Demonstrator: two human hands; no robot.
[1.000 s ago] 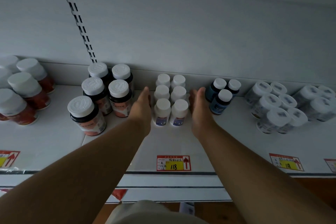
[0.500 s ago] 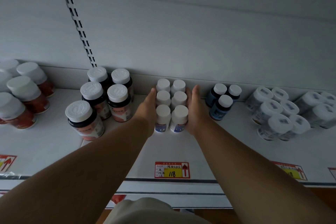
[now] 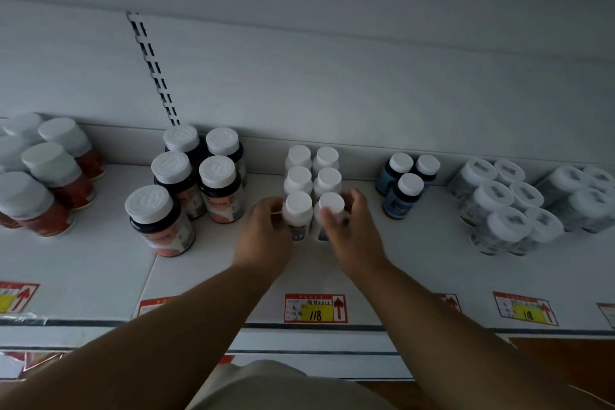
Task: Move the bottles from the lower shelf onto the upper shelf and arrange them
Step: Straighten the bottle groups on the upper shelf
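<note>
Several small white bottles (image 3: 312,173) with white caps stand in two rows on the white upper shelf (image 3: 416,263). My left hand (image 3: 264,238) curls round the front left bottle (image 3: 298,210), fingers at its left side. My right hand (image 3: 352,236) curls round the front right bottle (image 3: 327,210), thumb across its front and fingers on its right side. Both bottles stand upright on the shelf.
Dark bottles with white caps (image 3: 186,183) stand left of the group, red bottles (image 3: 43,176) at far left. Three blue bottles (image 3: 404,185) stand on the right, wrapped white-capped bottles (image 3: 506,206) further right. A price tag (image 3: 314,308) sits on the shelf's front edge.
Both hands pulled back from flanking the whole group with straight fingers. They now curl round the two front bottles.
</note>
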